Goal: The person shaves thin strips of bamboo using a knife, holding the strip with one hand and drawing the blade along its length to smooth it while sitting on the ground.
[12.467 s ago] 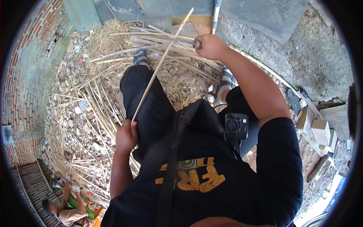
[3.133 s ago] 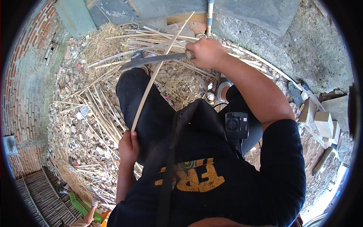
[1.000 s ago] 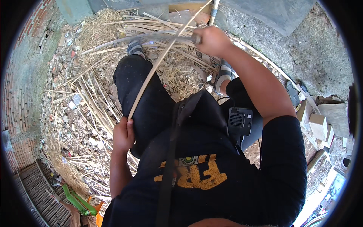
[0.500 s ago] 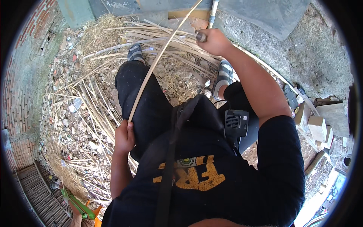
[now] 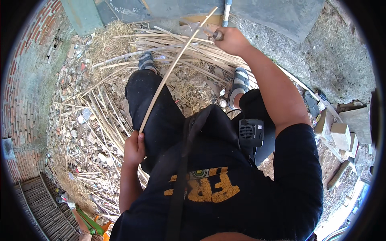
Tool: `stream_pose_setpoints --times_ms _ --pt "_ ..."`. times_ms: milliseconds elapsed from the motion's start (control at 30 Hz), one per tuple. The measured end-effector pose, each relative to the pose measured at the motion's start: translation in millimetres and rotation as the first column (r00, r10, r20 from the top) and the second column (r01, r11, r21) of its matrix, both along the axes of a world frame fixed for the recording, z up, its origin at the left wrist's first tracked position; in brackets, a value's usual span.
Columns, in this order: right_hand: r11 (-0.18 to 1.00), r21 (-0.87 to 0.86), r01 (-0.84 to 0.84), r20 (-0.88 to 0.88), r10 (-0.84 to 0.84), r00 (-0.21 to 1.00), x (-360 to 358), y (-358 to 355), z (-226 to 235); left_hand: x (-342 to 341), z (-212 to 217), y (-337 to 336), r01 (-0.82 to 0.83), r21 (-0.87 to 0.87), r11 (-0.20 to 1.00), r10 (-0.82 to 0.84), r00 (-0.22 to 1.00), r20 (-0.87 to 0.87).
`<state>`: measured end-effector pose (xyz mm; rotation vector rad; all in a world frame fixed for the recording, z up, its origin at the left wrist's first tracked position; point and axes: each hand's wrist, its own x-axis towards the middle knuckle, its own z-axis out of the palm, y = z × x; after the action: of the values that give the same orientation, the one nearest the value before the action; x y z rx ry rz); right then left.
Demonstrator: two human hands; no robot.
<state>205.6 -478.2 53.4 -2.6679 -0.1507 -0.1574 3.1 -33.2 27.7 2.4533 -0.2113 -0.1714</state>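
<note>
- Two hands are working one long pale cane strip (image 5: 173, 74), which is running slantwise from the person's lap up toward the wall.
- The left hand (image 5: 134, 148) is gripping the strip's lower end, fingers curled snug around it, resting against the black trouser leg (image 5: 155, 108).
- The right hand (image 5: 230, 40) is reaching far out over the heap, fist closed around a tool handle (image 5: 217, 35) just beside the strip's upper part; the blade itself is too small to make out.
- The strip is crossing above the left knee and over a big pile of split canes (image 5: 189, 52) lying fanned on the ground.
- Both feet in grey sandals (image 5: 240, 80) are planted among the canes, the other sandal sitting at the pile's left edge.
- Straw and rubble (image 5: 80, 104) are littering the ground to the left, beside a brick wall (image 5: 24, 80).
- A black strap (image 5: 183, 168) is hanging down the person's dark shirt, and a small black boxy device (image 5: 251, 132) is sitting at the right hip.
- Pale stone blocks (image 5: 341, 134) are lying well apart at the right.
</note>
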Motion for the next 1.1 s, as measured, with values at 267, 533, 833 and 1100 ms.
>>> stream_pose_setpoints --times_ms 267,533,833,1100 --pt "0.952 -0.291 -0.094 -0.085 0.073 0.994 -7 -7 23 1 7 4 0.004 0.013 1.000 -0.003 0.997 -0.082" --pt "0.945 -0.104 0.309 0.057 -0.304 0.951 6 -44 15 3 5 9 0.028 0.001 1.000 -0.028 0.996 -0.089" --pt "0.974 -0.219 -0.057 0.169 0.095 0.981 -15 -12 19 5 2 8 0.007 -0.018 1.000 -0.009 0.994 -0.112" --pt "0.973 -0.138 -0.185 -0.084 0.175 0.981 -13 16 11 7 2 13 0.003 -0.085 0.996 -0.017 0.986 -0.169"
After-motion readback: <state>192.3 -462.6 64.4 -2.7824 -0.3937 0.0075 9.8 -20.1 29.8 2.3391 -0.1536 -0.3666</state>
